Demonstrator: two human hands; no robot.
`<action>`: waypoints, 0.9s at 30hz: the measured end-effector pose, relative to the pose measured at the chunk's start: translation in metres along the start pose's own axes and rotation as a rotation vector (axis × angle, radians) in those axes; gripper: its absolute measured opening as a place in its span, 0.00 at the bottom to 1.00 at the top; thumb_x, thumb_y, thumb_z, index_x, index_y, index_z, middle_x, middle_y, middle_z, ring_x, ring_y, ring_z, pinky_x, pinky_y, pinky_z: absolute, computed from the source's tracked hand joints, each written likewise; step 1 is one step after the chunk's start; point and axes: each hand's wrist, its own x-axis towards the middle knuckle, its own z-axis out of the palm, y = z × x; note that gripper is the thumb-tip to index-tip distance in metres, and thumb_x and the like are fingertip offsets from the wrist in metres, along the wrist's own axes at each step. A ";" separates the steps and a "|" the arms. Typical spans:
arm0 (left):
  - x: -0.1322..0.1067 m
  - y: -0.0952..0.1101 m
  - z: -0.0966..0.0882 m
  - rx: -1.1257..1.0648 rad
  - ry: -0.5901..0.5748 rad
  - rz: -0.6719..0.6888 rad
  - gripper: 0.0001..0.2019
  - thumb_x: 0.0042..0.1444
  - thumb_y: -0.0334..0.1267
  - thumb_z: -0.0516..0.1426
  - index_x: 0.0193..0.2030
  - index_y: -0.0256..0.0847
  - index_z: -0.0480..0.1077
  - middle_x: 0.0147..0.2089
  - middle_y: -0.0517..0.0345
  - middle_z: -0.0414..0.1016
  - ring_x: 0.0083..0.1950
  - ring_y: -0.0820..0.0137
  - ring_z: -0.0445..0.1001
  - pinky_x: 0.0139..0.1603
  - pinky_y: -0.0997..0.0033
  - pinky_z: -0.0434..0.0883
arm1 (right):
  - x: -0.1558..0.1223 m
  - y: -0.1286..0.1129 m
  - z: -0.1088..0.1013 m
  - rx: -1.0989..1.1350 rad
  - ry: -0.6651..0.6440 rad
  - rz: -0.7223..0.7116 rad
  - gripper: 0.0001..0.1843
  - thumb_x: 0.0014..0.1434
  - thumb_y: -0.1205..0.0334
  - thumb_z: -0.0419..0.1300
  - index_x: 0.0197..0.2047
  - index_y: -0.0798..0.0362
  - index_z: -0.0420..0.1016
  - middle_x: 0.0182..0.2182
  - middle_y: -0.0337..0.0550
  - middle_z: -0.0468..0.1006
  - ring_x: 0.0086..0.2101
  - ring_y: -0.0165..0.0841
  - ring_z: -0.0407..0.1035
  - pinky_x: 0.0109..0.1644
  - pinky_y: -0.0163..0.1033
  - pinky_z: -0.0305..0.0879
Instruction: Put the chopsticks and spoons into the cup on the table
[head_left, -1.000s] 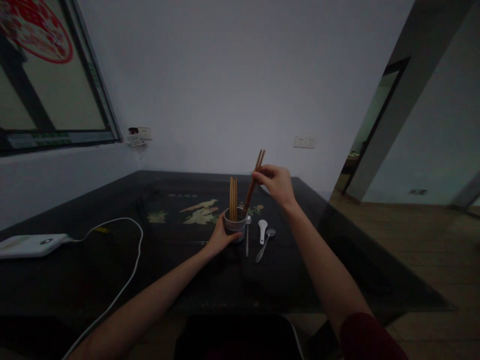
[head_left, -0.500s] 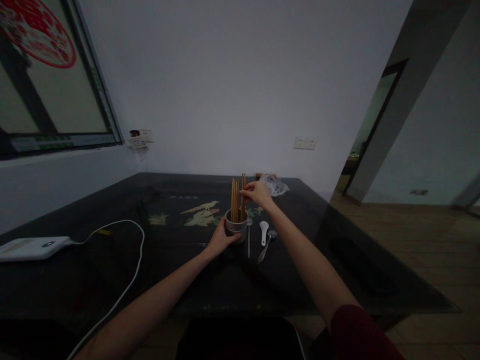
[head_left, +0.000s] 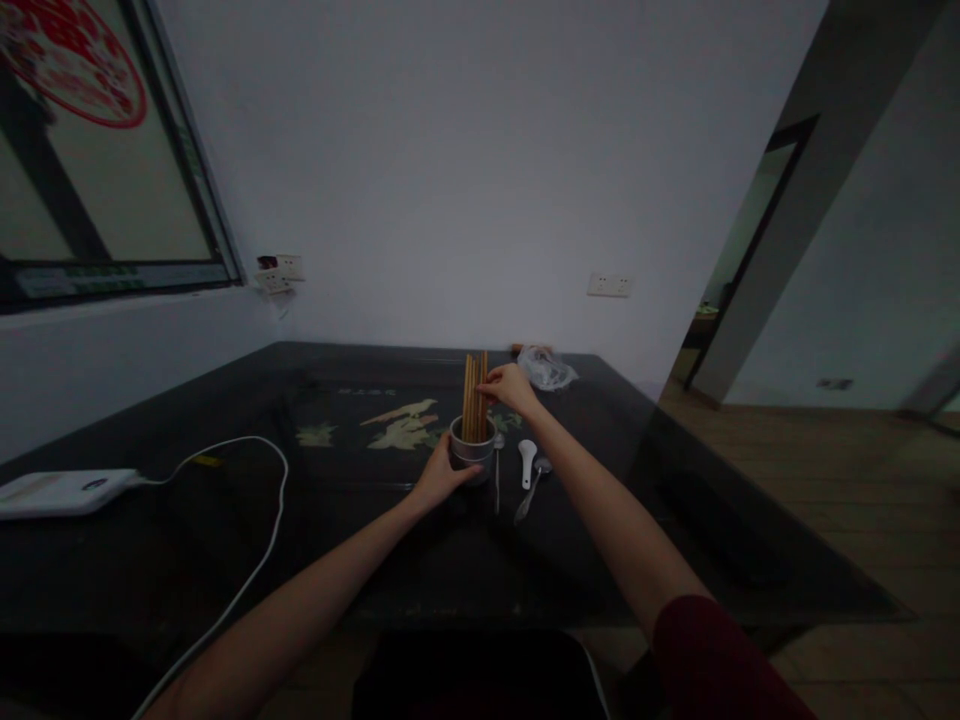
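Observation:
Several wooden chopsticks (head_left: 471,400) stand upright in a grey metal cup (head_left: 472,455) on the dark table. My left hand (head_left: 442,470) is wrapped round the cup's left and near side, thumb across the front. My right hand (head_left: 504,385) pinches chopsticks at the right side of the bunch, above the cup's rim; how many it grips I cannot tell. Just right of the cup lie a thin long-handled metal spoon (head_left: 497,475), a white soup spoon (head_left: 527,463) and another metal spoon (head_left: 534,488).
A crumpled clear plastic bag (head_left: 547,368) lies at the table's back edge. On the left, a white power bank-like device (head_left: 67,493) trails a white cable (head_left: 281,500) over the front edge. A dark long object (head_left: 724,530) rests at the right.
My right hand has shifted slightly left, bringing its chopsticks closer against the rest of the bunch. My left hand keeps its hold on the cup.

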 end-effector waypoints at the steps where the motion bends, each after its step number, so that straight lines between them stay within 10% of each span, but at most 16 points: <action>1: 0.000 -0.001 0.000 -0.007 0.003 0.001 0.38 0.41 0.40 0.66 0.58 0.37 0.55 0.58 0.42 0.65 0.58 0.59 0.66 0.60 0.56 0.61 | 0.000 -0.001 0.000 -0.014 -0.004 0.013 0.08 0.46 0.61 0.68 0.24 0.55 0.76 0.21 0.40 0.79 0.26 0.31 0.75 0.33 0.32 0.71; 27: -0.003 0.020 -0.003 -0.011 -0.042 -0.043 0.35 0.42 0.38 0.65 0.56 0.37 0.57 0.57 0.45 0.67 0.58 0.59 0.67 0.61 0.54 0.61 | -0.004 0.009 0.005 0.294 -0.158 0.133 0.09 0.43 0.67 0.70 0.29 0.59 0.76 0.19 0.39 0.77 0.21 0.30 0.73 0.28 0.32 0.72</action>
